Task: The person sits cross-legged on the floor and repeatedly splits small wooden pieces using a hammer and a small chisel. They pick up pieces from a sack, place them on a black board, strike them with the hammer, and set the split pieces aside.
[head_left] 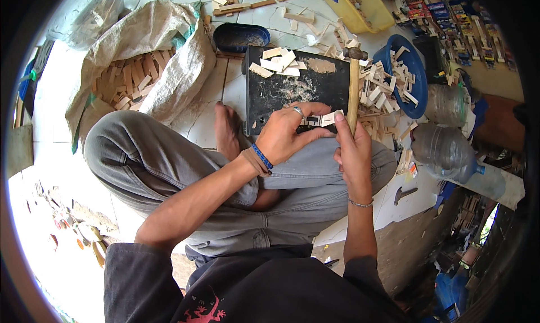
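My left hand is closed on one end of a small pale wooden block, which has dark marks or slots along it. My right hand grips the wooden handle of a hammer, with the metal head pointing up and away from me. The right thumb also presses against the block's free end, so both hands touch it. Just beyond my hands, a black board carries several loose pale wood pieces and scattered sawdust. The fingers partly hide the block.
An open woven sack of wood offcuts stands at the left. A dark blue tray lies beyond it. Wood pieces fill and surround a blue basin at the right, near plastic bottles. A second hammer lies on the floor.
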Demonstrator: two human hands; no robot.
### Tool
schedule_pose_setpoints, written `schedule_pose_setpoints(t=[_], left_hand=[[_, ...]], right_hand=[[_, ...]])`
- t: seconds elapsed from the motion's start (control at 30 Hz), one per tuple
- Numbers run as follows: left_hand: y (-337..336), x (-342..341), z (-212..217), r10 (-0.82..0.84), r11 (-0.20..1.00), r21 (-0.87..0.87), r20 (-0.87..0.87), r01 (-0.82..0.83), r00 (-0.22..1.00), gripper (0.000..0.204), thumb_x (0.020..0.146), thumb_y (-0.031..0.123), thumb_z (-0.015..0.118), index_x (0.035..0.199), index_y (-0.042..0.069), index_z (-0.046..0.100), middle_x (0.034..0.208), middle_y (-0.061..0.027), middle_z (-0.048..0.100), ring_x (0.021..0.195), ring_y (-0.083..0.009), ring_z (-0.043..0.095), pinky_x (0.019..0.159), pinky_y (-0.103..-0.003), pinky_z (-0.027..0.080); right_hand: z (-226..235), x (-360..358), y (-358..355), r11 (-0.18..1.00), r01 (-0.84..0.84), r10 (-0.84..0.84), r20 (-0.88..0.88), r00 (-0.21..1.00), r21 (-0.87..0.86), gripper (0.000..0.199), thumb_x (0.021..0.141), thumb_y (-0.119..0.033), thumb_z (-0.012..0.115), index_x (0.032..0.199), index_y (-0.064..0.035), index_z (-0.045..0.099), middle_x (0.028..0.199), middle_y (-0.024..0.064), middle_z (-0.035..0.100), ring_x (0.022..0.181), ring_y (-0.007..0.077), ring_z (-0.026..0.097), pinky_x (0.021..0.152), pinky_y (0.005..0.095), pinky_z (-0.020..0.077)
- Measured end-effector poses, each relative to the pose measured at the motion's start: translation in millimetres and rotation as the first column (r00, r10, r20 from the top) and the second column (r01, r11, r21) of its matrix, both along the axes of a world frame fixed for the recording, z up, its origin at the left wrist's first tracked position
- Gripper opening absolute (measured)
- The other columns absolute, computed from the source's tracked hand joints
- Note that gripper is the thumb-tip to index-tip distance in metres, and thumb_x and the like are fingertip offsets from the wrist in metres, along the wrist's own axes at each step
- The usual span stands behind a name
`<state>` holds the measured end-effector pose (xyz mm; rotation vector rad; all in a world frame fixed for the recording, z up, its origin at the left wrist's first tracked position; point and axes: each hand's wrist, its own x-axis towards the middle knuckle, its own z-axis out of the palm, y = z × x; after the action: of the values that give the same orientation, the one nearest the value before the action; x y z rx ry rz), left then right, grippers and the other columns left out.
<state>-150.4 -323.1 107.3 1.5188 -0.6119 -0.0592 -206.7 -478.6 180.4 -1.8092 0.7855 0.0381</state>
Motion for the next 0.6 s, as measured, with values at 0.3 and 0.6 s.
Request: schedule_pose_setpoints(t=[0.3,0.6], left_hand=[[2.1,-1.2,2.8,0.014,1.000,-0.002,-0.055,-0.014,0.998,0.039,0.086,0.022,0.087,0.117,0.001,0.075,0.113,-0.0152,0.077,0.102,-0.0283,0.076,0.087,-0.036,0.058],[0.1,-2.1,-0.4,-0.002,1.000,-0.019,-0.177,-0.002,0.984,0.031,0.087,0.019,0.086,0.111,0.001,0.078,0.108,-0.0138,0.079,0.098,-0.0222,0.077,0.084,-0.033,0.059]], right_hand=[[-1.4,0.5,1.1,1.000,0.014,-0.014,0.001,1.000,-0.008,0.029,0.107,-0.037,0.064,0.095,-0.0099,0.062,0.064,-0.0085,0.039,0.044,-0.0005,0.028,0.035,0.0198,0.0246],[-3.1,-2.6,0.2,0.999,-0.016,0.017,0.007,1.000,-0.047,0.031,0.107,-0.038,0.063,0.099,-0.0080,0.063,0.065,-0.0082,0.040,0.043,0.0003,0.029,0.035,0.0205,0.0247]])
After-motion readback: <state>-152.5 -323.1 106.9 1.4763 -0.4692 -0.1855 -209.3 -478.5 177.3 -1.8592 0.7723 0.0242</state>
